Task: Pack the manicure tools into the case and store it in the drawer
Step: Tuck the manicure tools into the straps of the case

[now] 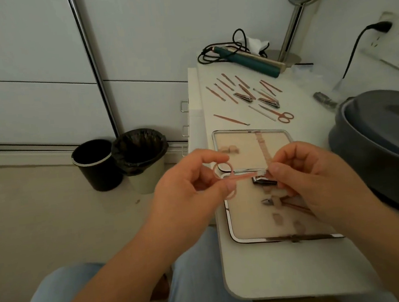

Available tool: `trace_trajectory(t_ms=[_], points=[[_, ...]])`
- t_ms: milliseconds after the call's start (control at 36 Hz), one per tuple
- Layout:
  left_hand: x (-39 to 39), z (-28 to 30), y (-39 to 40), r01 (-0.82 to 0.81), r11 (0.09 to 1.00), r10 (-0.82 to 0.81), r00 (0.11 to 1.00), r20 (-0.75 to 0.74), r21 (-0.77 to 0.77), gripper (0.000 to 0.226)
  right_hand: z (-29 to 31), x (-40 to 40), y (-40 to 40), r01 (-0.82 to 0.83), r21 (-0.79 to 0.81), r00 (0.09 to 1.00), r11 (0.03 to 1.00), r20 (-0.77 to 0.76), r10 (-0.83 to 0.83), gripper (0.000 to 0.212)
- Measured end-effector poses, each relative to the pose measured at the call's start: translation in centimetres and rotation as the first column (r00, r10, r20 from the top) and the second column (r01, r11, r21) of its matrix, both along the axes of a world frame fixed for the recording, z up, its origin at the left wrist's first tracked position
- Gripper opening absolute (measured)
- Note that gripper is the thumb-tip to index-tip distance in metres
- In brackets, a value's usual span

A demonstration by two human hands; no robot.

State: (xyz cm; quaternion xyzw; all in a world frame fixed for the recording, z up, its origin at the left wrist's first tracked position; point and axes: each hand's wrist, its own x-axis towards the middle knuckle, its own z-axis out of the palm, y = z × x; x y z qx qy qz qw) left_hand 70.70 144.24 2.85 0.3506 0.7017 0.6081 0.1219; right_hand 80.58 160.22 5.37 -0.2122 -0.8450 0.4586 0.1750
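An open beige manicure case (249,226) with a silver rim lies flat on the white table. A nail clipper (263,181) and nippers (275,200) sit in its near half. Above the case I hold pink-handled scissors (241,176). My left hand (192,188) pinches them at the finger rings. My right hand (313,178) pinches the blade end. Several loose pink tools (226,89), two clippers (244,97) and a second pair of scissors (285,116) lie on the table beyond the case.
A grey round lidded container (383,147) crowds the table's right side. A teal hair iron (253,60) with a black cord and a mirror stand (291,27) are at the back. Drawer handles (184,106) show on the table's left. Two bins (121,160) stand on the floor.
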Motion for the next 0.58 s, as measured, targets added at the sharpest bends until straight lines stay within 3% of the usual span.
trace_trajectory(t_ms=[167, 306, 444, 583], points=[[0.1, -0.3, 0.3, -0.132, 0.99, 0.114, 0.962, -0.248, -0.057, 0.022, -0.5, 0.6, 0.1, 0.051, 0.08, 0.998, 0.996, -0.037, -0.048, 0.011], [-0.2, 0.1, 0.7, -0.167, 0.967, 0.078, 0.913, -0.401, -0.193, 0.023, -0.6, 0.9, 0.6, 0.043, 0.036, 0.998, 0.998, -0.041, -0.041, 0.01], [-0.5, 0.6, 0.9, -0.146, 0.946, 0.008, 0.902, -0.431, -0.289, 0.015, -0.9, 1.2, 0.8, 0.044, 0.075, 0.999, 0.996, -0.027, -0.042, 0.005], [-1.6, 1.2, 0.2, -0.158, 0.903, -0.032, 0.903, -0.428, -0.4, 0.013, -1.4, 1.7, 2.3, 0.122, 0.265, 0.992, 0.956, -0.001, -0.126, 0.005]])
